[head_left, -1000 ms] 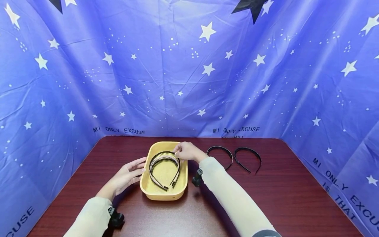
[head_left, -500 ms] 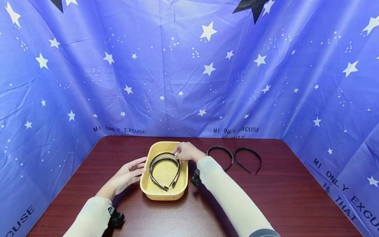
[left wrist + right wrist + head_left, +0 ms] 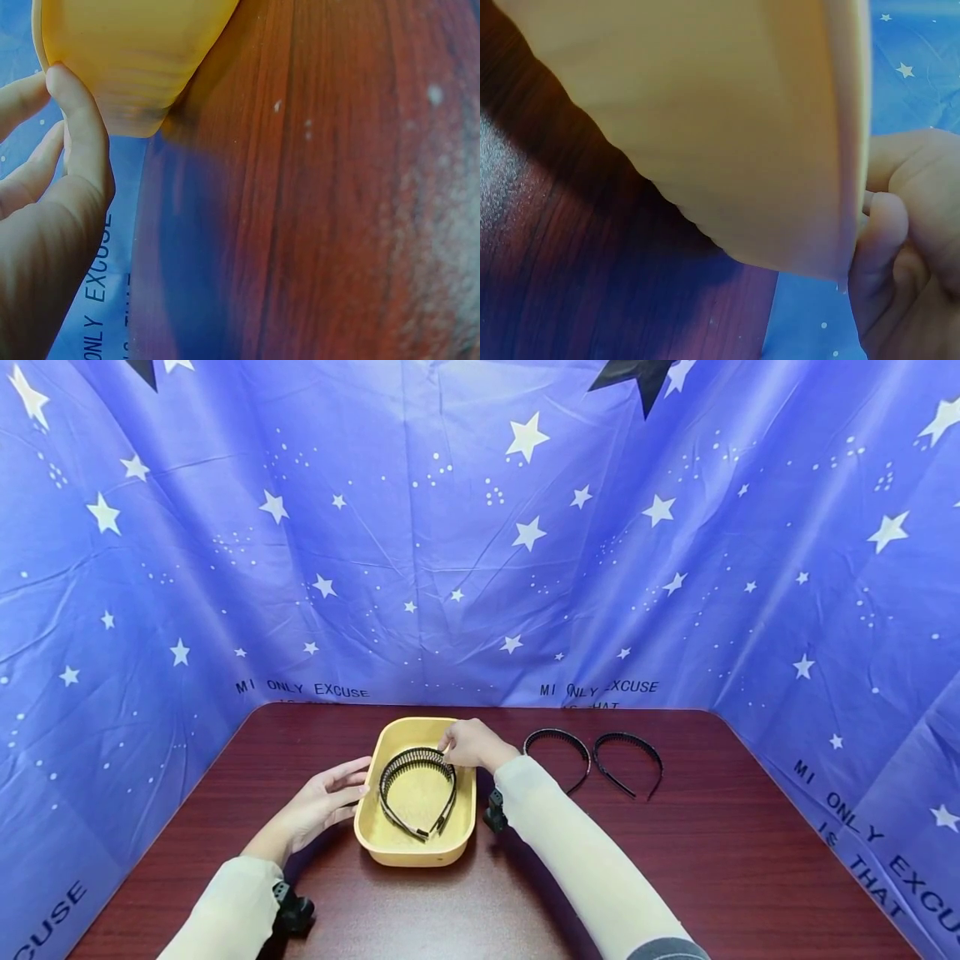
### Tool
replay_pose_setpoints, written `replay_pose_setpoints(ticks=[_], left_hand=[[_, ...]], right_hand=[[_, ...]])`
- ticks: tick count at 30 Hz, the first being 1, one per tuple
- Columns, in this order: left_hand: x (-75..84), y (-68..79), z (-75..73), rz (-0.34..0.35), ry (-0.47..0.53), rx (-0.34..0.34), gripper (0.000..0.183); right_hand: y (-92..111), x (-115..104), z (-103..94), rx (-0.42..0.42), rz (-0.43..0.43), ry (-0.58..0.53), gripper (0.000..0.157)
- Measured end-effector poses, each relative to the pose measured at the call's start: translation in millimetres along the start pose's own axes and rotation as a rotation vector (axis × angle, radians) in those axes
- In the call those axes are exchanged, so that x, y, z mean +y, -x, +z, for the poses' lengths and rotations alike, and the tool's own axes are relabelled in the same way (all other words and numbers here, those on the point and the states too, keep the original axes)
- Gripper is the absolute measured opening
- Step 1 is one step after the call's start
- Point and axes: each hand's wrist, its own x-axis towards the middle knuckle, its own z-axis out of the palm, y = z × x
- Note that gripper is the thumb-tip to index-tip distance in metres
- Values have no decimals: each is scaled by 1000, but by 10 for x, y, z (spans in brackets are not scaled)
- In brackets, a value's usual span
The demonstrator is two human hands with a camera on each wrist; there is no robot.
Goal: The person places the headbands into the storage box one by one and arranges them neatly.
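Note:
In the head view, a yellow plastic bin (image 3: 411,860) holds a small pile of toothed headbands (image 3: 385,777), their ends pointing toward me. One black headband lies over a paler one. My right hand (image 3: 480,746) reaches over the bin's far right rim and pinches the top headband at its right side. Its fingertips are hidden behind the bin wall in the right wrist view, where the curled hand (image 3: 915,240) shows beside the rim. My left hand (image 3: 321,803) rests against the bin's left side, fingers spread and relaxed. In the left wrist view a fingertip touches the yellow rim.
Right of the bin, two more black headbands lie side by side on the dark red wooden table (image 3: 712,843): one nearer headband (image 3: 562,734) partly behind the right sleeve, and one farther right (image 3: 633,740). A blue star-printed cloth (image 3: 450,568) surrounds the table's back and sides.
The top headband has shifted slightly toward me with my right hand's pinch, now lining up over the paler headband and covering more of it. My left hand and the bin have stayed put.

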Motion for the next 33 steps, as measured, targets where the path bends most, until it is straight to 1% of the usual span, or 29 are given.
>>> replay_pose_setpoints(ticks=[11,17,23,27,30,33], left_hand=[[15,5,13,-10,4,2,67],[10,10,5,-11,1,8,67],[10,8,11,-8,6,10,67],[4,11,15,-4,4,10,66],[-7,13,14,0,2,8,65],[-18,13,14,9,1,9,65]], right_hand=[[13,12,-7,-7,18,-44,13],[17,9,3,22,15,-45,13],[12,50,17,48,-4,-84,13],[4,99,55,63,5,-193,13],[12,128,87,82,19,-331,14],[38,142,101,111,14,-422,18]])
